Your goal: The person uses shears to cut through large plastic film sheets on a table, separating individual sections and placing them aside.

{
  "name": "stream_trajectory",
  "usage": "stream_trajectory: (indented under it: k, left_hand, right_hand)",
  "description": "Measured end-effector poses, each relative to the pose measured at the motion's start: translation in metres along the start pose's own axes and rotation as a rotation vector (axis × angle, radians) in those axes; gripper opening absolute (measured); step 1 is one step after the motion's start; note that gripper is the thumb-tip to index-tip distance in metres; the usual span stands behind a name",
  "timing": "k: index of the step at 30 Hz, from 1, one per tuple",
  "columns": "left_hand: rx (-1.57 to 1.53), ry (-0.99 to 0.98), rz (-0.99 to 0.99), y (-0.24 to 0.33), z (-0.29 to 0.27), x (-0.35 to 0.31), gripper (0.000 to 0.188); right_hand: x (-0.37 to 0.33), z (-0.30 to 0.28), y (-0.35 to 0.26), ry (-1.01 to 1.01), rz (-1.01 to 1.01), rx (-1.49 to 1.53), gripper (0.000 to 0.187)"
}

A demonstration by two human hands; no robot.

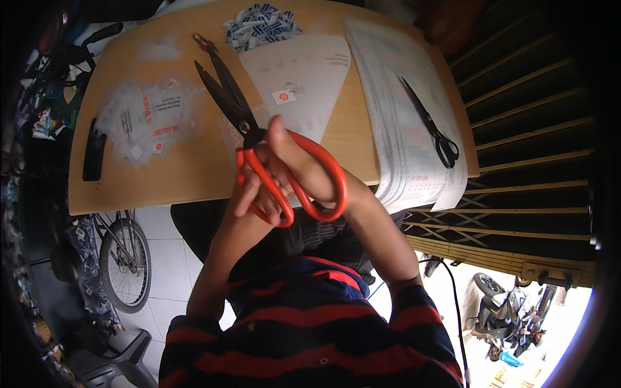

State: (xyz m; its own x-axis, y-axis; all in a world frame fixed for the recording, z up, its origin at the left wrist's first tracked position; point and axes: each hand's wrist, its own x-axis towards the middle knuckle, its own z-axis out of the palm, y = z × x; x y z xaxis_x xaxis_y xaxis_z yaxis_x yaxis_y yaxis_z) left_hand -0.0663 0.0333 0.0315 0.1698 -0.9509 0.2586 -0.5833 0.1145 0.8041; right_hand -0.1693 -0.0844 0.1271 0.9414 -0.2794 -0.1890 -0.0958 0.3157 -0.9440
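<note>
A large pair of scissors [244, 126] with red handles and dark blades is held above the near edge of the table; its blades are parted and point to the far left. My right hand [294, 161] is closed on the handles, thumb raised beside the pivot and a red loop around its base. Several fingers show by the lower loop. My left forearm [236, 236] reaches up behind that loop, and most of the left hand is hidden there. Beyond the blades lies a large translucent printed sheet [301, 64]. Left of them is a loose pile of printed clear plastic pieces [145, 116].
Blue-and-white small pieces [262, 27] are heaped at the table's far side. Black-handled scissors [433, 129] rest on a stack of plastic sheets [394, 84] at right. A dark flat object [94, 150] lies near the left edge. A folding metal gate [530, 129] stands right of the table [207, 174].
</note>
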Motion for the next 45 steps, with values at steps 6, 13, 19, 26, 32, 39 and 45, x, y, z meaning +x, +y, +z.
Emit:
stream_trajectory:
  k: [6, 13, 19, 26, 32, 39, 45]
  left_hand:
    - [0.134, -0.074, 0.095, 0.000, -0.005, 0.005, 0.024]
    - [0.013, -0.041, -0.005, -0.003, -0.015, 0.006, 0.028]
    - [-0.056, -0.005, -0.065, -0.009, -0.024, 0.014, 0.028]
    - [-0.049, -0.058, -0.159, -0.003, -0.047, 0.020, 0.027]
    - [-0.057, -0.255, -0.142, 0.010, -0.050, 0.020, 0.027]
    - [-0.111, -0.205, -0.018, 0.020, -0.031, 0.011, 0.020]
    - [-0.086, -0.330, -0.055, 0.012, -0.041, 0.017, 0.032]
  right_hand:
    - [0.016, -0.031, 0.006, 0.450, 0.086, -0.147, 0.083]
    - [-0.072, -0.060, 0.024, 0.692, 0.168, -0.498, 0.077]
    - [-0.100, -0.047, 0.044, 0.434, 0.273, -0.259, 0.083]
    - [-0.102, -0.050, 0.059, 0.293, 0.443, -0.327, 0.085]
    - [-0.088, -0.047, 0.044, 0.298, 0.492, -0.382, 0.086]
    - [-0.074, -0.039, 0.059, 0.344, 0.455, -0.303, 0.084]
    - [-0.071, -0.032, 0.059, 0.369, 0.500, -0.348, 0.086]
